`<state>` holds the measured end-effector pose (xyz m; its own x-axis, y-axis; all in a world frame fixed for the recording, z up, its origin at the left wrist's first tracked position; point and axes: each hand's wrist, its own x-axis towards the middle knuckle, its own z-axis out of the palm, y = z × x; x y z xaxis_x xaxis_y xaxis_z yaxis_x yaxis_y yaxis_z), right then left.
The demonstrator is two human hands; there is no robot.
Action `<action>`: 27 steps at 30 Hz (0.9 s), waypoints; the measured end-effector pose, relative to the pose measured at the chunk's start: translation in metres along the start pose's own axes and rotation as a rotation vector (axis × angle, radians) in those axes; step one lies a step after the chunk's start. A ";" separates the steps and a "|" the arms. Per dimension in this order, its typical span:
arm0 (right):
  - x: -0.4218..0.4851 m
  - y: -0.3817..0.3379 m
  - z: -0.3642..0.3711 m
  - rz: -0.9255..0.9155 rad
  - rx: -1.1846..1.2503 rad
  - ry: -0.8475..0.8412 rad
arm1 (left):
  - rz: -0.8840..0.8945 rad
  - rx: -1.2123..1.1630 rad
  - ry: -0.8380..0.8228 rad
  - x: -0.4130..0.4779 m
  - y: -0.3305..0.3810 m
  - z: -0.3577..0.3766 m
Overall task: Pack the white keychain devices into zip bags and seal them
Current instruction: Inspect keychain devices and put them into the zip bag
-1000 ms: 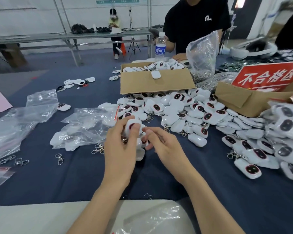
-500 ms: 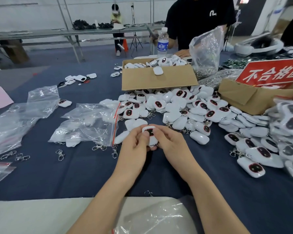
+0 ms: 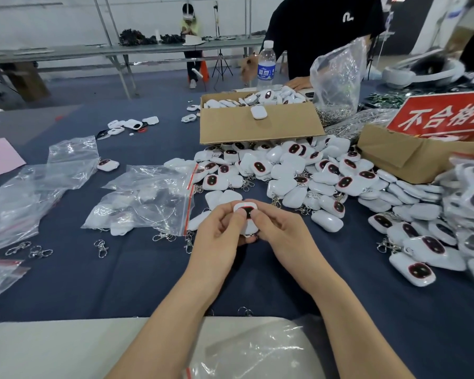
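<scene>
Head view, the only one.

Both hands meet over the middle of the table [image 3: 121, 283], nearer its near edge than its far one. The left hand [image 3: 219, 228] and right hand [image 3: 279, 231] share one held device [image 3: 245, 212]. Each thumb tip is pressed on its dark window and the fingers are curled in underneath, so it's a two-handed pinch with nothing else in either hand. The device faces up, with its long axis running near-to-far. Its clasp end looks to be on the near side, mostly hidden by the fingers.

The zip bag [image 3: 148, 201] lies flat just beside the left hand, toward the left edge. It is partly filled with white devices, and its red zip strip faces the hands and runs near-to-far too.

My read is that the device goes left and the left hand is nearer the bag mouth. Device axis and mouth line are roughly parallel, so it should go in side-on, or be turned first. I can't tell whether the mouth is open.

The loose pile [image 3: 312, 173] spreads from the centre to the right edge, with the cardboard box [image 3: 257, 127] beyond it toward the far edge. Spare clasps [image 3: 100, 247] lie near the bag, and empty bags [image 3: 25, 198] sit at the left edge.
</scene>
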<state>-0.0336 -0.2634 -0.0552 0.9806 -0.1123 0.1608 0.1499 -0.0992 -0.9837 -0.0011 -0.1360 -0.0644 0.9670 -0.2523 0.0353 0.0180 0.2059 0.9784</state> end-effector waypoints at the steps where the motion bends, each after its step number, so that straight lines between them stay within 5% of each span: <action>1: 0.000 0.001 0.000 0.001 -0.002 0.001 | -0.001 0.001 -0.001 0.000 0.000 0.000; 27: 0.004 0.011 0.004 0.042 0.094 0.141 | 0.023 0.159 -0.050 -0.001 -0.001 0.004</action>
<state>-0.0278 -0.2606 -0.0655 0.9598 -0.2522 0.1228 0.1272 0.0011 -0.9919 -0.0033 -0.1401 -0.0643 0.9529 -0.2966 0.0640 -0.0481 0.0607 0.9970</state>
